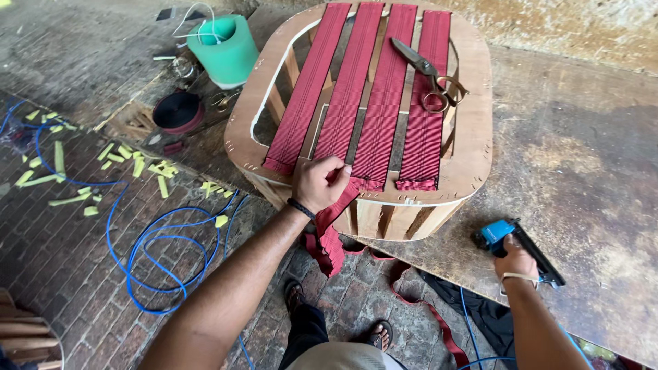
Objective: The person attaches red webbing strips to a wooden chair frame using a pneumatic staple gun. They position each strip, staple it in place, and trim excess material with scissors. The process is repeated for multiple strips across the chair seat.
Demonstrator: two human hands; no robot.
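- The left hand (317, 183) is pinching the loose red strap (332, 233) tight against the front edge of the wooden frame (473, 144), the strap's tail hanging toward 6 o'clock.
- The right hand (515, 262) is closing around the blue stapler (521, 248), lying on the table (582, 171) at 4 o'clock of the frame.
- Scissors (432, 75) are lying on the stretched straps at 1 o'clock.
- A blue hose (157, 253) is coiling on the floor at 8 o'clock.

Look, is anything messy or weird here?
Yes. Yellow-green scraps lie scattered over the brick floor beside a tangled blue hose. Scissors rest on the red webbing strips, and a loose webbing tail dangles from the left hand.
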